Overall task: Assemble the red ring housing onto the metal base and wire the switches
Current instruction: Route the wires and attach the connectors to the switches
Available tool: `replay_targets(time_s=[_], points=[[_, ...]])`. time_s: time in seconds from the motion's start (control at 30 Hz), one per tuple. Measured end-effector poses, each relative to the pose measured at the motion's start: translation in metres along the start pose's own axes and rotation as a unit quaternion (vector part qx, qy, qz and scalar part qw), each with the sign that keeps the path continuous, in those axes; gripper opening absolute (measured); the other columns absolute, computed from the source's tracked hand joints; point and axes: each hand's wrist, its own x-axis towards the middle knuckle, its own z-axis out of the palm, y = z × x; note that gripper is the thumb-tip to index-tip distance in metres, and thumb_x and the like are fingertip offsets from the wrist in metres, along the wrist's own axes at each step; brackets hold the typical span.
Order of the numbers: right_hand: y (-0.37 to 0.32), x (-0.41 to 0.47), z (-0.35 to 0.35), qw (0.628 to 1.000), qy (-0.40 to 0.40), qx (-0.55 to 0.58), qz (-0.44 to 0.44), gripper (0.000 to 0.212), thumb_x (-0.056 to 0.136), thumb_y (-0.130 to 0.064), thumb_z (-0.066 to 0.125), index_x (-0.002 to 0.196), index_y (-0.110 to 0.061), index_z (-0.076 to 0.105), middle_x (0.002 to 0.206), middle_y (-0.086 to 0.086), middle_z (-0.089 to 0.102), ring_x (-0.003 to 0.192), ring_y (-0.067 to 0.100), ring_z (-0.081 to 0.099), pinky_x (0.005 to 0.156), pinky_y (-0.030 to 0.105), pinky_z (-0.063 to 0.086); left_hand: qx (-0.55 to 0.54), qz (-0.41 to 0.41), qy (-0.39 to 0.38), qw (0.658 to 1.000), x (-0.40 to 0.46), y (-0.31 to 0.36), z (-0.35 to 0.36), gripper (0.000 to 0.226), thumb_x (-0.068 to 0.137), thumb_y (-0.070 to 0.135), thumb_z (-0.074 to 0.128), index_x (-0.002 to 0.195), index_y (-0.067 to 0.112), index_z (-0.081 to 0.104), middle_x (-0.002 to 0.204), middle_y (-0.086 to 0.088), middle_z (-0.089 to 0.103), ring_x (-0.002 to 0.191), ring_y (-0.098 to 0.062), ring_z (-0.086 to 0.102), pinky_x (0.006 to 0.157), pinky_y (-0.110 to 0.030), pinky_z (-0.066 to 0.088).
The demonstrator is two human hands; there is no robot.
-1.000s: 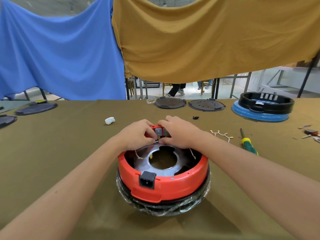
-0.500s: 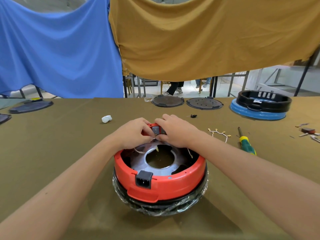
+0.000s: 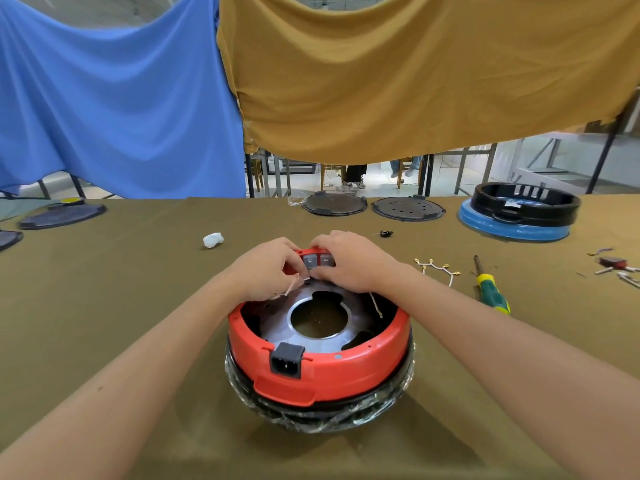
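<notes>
Since a second ago both hands stay at the far rim, the left hand now with a pale wire pinched in its grip. Right hand curls its grip round the switches on the far edge. Red ring housing sits on the metal base mid-bench, its black power socket facing the person, switches pointing away.

Workshop: cloth-covered workbench, screwdriver, spare housings.
</notes>
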Motion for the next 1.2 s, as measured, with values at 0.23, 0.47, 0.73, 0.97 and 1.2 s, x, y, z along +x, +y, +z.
replay_targets(time_s=[0.23, 0.47, 0.73, 0.97, 1.2], points=[[0.008, 0.0, -0.016, 0.971, -0.037, 0.224, 0.078, 0.036, 0.089, -0.019, 0.064, 0.125, -0.017, 0.065, 0.12, 0.001, 0.066, 0.111, 0.018, 0.061, 0.095, 0.03, 0.048, 0.028, -0.008, 0.004, 1.0, 0.0, 0.001, 0.001, 0.011, 0.09, 0.022, 0.068, 0.095, 0.029, 0.075, 0.114, 0.009, 0.051, 0.1, -0.012, 0.054, 0.094, -0.034, 0.045], [0.009, 0.002, -0.01, 0.99, -0.031, 0.131, 0.042, 0.052, 0.078, -0.017, 0.077, 0.127, -0.023, 0.06, 0.116, 0.0, 0.066, 0.096, 0.017, 0.063, 0.08, 0.026, 0.051, 0.031, -0.002, 0.003, 1.0, 0.003, 0.0, 0.001, 0.011, 0.09, 0.022, 0.067, 0.092, 0.029, 0.076, 0.116, 0.005, 0.054, 0.097, -0.013, 0.055, 0.09, -0.033, 0.046], [0.016, -0.002, -0.02, 0.957, -0.063, 0.272, 0.072, 0.043, 0.086, -0.015, 0.071, 0.128, -0.02, 0.063, 0.122, 0.002, 0.065, 0.112, 0.016, 0.061, 0.092, 0.027, 0.047, 0.026, -0.006, 0.02, 0.999, 0.001, 0.002, 0.001, 0.011, 0.089, 0.019, 0.068, 0.095, 0.023, 0.078, 0.105, 0.009, 0.056, 0.092, -0.009, 0.056, 0.087, -0.029, 0.047], [0.012, -0.003, -0.014, 0.988, -0.056, 0.137, 0.033, 0.06, 0.077, -0.003, 0.07, 0.128, -0.028, 0.054, 0.116, 0.0, 0.066, 0.097, 0.02, 0.061, 0.074, 0.026, 0.047, 0.034, -0.01, 0.018, 0.999, 0.003, 0.001, 0.002, 0.011, 0.089, 0.021, 0.069, 0.094, 0.023, 0.078, 0.099, 0.01, 0.057, 0.094, -0.013, 0.059, 0.087, -0.033, 0.049], [0.015, -0.007, -0.02, 0.976, -0.067, 0.202, 0.054, 0.054, 0.084, -0.007, 0.069, 0.133, -0.023, 0.054, 0.114, 0.0, 0.064, 0.097, 0.021, 0.064, 0.077, 0.025, 0.053, 0.033, -0.013, 0.021, 0.999, 0.002, 0.003, 0.001, 0.012, 0.089, 0.019, 0.068, 0.094, 0.021, 0.078, 0.097, 0.01, 0.059, 0.093, -0.013, 0.061, 0.087, -0.034, 0.05]])
